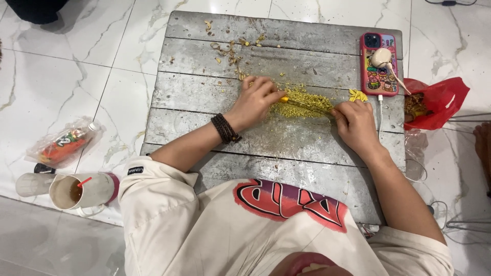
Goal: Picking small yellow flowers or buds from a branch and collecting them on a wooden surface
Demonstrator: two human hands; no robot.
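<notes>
Cream-coloured shirt [215, 230] with a red and black print fills the bottom of the view, closest of all, and both bare forearms reach out from it over a weathered grey plank desk [215, 133] that sits low on the white marbled floor [76, 66]. At the middle of the desk lies a heap of finely chopped yellow-green bits [303, 105], and a long thin blade [309, 106] rests flat across it. Left hand [254, 102], with a dark braided bracelet [225, 128] on its wrist, has its fingers curled tight round the yellow handle end [283, 99] of that blade. Right hand [356, 122] is closed as well, fingers folded down at the blade's other end, though I cannot tell whether it pinches the metal or only presses on it. Just beyond the right hand sits a small yellow scrap [357, 95]. Loose crumbs and peel [232, 51] trail up the far planks. On the far right corner of the desk lies a phone in a bright cartoon case [379, 71], with a pale round thing resting on it and a white cable running down. Off the desk to the right is a red plastic bag [434, 102] with brownish scraps inside. Left on the floor lie a plastic wrapper [64, 143] and a tipped cup with a red straw [82, 190].
</notes>
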